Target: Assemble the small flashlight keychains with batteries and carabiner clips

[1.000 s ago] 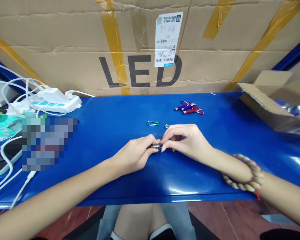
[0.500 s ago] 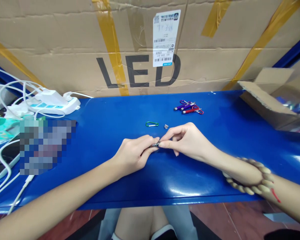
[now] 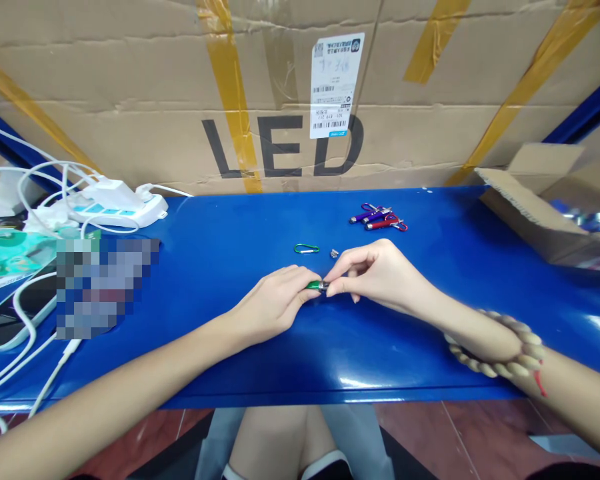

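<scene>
Over the middle of the table, both hands meet at a small green flashlight [image 3: 313, 285]. My left hand [image 3: 275, 303] is closed around its green body, which is mostly hidden by the fingers. My right hand [image 3: 383, 277] pinches the silver end between thumb and forefinger. Just beyond the hands lie a green carabiner [image 3: 307, 249] and a small silver metal piece [image 3: 334, 254]. Farther back rests a group of purple and red keychain flashlights [image 3: 379, 219] with carabiners of their own.
The blue table [image 3: 230, 233] ends at a large cardboard box [image 3: 150, 100] marked LED. At right, an open carton [image 3: 520, 220] holds blurred shiny items. On the left are a white power strip [image 3: 145, 212], cables and a phone [image 3: 25, 313].
A green body now shows between my fingers where a dark, thin part showed before. My hands stay together at nearly the same spot. The view has shifted slightly.
</scene>
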